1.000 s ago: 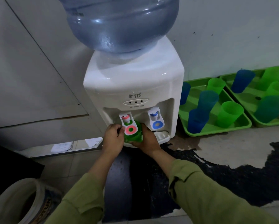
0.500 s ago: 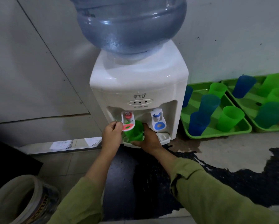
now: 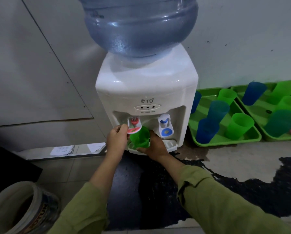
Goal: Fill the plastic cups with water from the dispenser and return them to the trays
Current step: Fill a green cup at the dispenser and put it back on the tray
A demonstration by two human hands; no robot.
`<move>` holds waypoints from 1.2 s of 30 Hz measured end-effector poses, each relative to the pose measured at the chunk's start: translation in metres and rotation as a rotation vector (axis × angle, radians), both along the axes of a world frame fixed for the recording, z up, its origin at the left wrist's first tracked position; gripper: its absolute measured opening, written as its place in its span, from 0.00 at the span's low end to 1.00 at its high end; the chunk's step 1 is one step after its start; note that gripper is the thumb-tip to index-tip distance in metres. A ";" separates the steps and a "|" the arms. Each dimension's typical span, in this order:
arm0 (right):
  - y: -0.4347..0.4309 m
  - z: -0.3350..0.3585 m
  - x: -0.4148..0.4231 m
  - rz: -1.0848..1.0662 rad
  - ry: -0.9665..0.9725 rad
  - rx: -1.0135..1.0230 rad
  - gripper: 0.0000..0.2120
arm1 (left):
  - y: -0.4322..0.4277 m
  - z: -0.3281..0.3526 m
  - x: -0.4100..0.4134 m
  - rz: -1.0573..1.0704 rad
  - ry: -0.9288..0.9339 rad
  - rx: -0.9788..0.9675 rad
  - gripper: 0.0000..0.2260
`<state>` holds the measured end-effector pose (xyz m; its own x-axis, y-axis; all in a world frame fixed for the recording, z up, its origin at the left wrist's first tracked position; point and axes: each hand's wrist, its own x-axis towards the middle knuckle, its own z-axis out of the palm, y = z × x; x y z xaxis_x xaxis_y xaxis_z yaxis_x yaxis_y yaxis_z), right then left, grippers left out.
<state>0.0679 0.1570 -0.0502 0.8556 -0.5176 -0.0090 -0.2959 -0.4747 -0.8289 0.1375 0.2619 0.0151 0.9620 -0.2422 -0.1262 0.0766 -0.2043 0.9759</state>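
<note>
Left hand [image 3: 117,141]: at dispenser [image 3: 146,92] front, fingers pinching red tap lever [image 3: 134,130].
Green cup [image 3: 139,138]: under that tap, above drip tray [image 3: 170,144]; light, thin-walled, probably squashy, heavier once full; grip mid-wall.
Right hand [image 3: 154,147]: fingers wrapped round cup.
Trays [image 3: 225,143]: right of dispenser.

A single head-worn camera is looking forward and down at the dispenser [image 3: 146,92].
It is sitting close to it, facing the wall [image 3: 242,39]; its wide angle is taking in the bottle [image 3: 139,26] above and the trays [image 3: 225,143] at right.
</note>
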 end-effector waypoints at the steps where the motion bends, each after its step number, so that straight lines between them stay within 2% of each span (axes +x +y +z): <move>1: 0.000 0.001 0.000 0.001 0.000 -0.002 0.35 | 0.000 0.000 0.000 0.000 -0.001 0.001 0.10; 8: 0.000 0.003 0.000 0.003 0.014 -0.004 0.35 | 0.000 -0.001 0.000 -0.015 -0.015 -0.015 0.09; 11: 0.000 0.004 -0.001 0.006 0.019 0.003 0.35 | 0.000 -0.004 0.002 -0.019 -0.018 -0.020 0.12; 16: 0.000 0.005 -0.001 0.007 0.003 0.009 0.35 | -0.001 -0.003 0.002 -0.026 0.000 -0.047 0.10; 20: 0.000 0.005 -0.001 0.009 0.010 0.005 0.35 | 0.000 -0.004 0.002 -0.034 -0.005 -0.059 0.14; 24: 0.000 0.003 0.001 0.013 0.031 0.000 0.35 | 0.000 -0.003 0.002 -0.027 -0.006 -0.042 0.12; 36: 0.000 0.002 0.002 0.002 0.050 -0.004 0.36 | 0.000 -0.003 0.002 -0.027 -0.020 -0.042 0.14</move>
<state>0.0699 0.1570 -0.0486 0.8551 -0.5161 -0.0497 -0.3362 -0.4788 -0.8110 0.1398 0.2622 0.0119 0.9573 -0.2725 -0.0965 0.0523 -0.1651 0.9849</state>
